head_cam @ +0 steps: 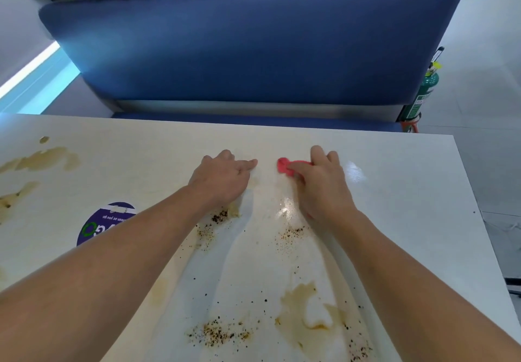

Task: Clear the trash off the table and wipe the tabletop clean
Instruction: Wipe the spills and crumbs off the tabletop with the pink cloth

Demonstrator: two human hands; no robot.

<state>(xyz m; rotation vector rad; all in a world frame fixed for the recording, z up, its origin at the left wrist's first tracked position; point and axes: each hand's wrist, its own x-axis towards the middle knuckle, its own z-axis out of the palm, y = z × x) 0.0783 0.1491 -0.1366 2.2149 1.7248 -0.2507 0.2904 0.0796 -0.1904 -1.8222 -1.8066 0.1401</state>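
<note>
Crumbs [220,332] dot tabletop [408,192]; red cloth [282,165] lies under fingers [317,153] of right hand [321,186].

Left hand [225,176], right hand [320,182] and forearms [118,251] are bare.

Flat tabletop [408,192] free either side, blue bench back [253,51] beyond its far edge, perhaps an extinguisher [420,99] far right.

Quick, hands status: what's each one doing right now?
Left hand: open, resting flat on the tabletop, holding nothing.
Right hand: open, pressing the red cloth onto the tabletop.
</note>
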